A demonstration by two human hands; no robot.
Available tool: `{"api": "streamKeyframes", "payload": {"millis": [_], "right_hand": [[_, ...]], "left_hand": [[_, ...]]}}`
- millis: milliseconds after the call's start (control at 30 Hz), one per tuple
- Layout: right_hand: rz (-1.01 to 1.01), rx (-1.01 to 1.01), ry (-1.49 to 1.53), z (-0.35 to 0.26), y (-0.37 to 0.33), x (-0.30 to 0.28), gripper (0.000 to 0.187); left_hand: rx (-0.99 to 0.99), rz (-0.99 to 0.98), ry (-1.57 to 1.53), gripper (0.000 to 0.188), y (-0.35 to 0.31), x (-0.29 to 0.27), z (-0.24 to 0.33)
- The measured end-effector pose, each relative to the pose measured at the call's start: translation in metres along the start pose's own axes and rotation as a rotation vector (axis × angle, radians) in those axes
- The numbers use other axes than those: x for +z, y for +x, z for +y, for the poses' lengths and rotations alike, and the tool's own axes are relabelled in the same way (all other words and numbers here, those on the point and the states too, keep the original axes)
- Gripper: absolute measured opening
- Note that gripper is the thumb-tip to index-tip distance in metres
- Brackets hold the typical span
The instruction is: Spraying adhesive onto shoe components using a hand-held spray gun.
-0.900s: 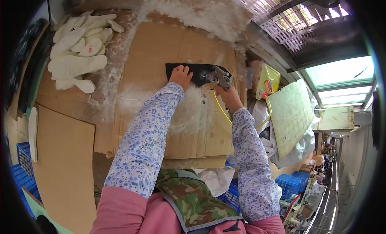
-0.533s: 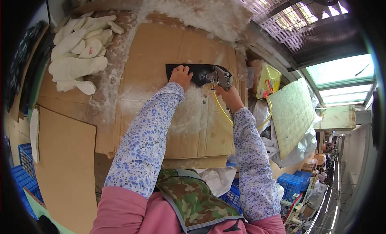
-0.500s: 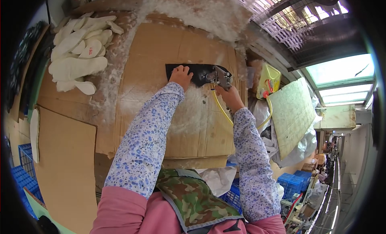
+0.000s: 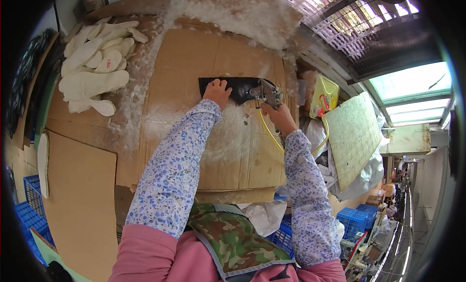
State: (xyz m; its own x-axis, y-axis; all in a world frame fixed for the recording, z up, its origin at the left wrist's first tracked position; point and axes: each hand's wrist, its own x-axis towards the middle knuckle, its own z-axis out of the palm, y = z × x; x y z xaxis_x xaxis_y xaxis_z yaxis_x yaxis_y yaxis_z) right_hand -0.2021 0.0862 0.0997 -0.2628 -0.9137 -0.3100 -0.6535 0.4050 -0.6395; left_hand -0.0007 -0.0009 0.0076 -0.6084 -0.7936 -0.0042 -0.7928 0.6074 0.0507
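A flat black piece of sheet material (image 4: 236, 83) lies on the cardboard, long and with a rounded right end. My left hand (image 4: 218, 92) rests on its left part with bent fingers, holding it down. In my right hand (image 4: 281, 116) is a metal spray gun (image 4: 270, 94), gripped by its handle, its front over the right part of the black piece. A yellow hose (image 4: 270, 131) runs down from the gun and passes behind my right forearm. The gun hides some of the black piece's right end.
At the far left lies a pile of white insoles (image 4: 98, 78). The cardboard sheet (image 4: 189, 54) has whitish residue around it. On the right are a yellow container (image 4: 324, 90) and a leaning stained board (image 4: 353, 136). Blue crates (image 4: 350, 220) stand lower right.
The spray gun and my right hand have shifted slightly to the right. A faint mist now shows above the black piece's right end. My left hand stays almost where it was.
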Motion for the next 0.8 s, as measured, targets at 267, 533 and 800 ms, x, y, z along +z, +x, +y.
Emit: {"api": "streamKeyframes", "payload": {"millis": [267,533,800], "right_hand": [[-0.011,0.018,0.006,0.005,-0.001,-0.005,0.034],[0.006,-0.071,-0.004,0.011,0.002,-0.004,0.034],[-0.019,-0.044,0.054,0.010,0.003,-0.008,0.033]], "left_hand": [[0.008,0.029,0.006,0.042,0.001,0.004,0.000],[0.021,0.034,0.007,0.042,0.002,0.006,-0.002],[0.019,0.036,0.014,0.043,0.001,0.005,-0.001]]}}
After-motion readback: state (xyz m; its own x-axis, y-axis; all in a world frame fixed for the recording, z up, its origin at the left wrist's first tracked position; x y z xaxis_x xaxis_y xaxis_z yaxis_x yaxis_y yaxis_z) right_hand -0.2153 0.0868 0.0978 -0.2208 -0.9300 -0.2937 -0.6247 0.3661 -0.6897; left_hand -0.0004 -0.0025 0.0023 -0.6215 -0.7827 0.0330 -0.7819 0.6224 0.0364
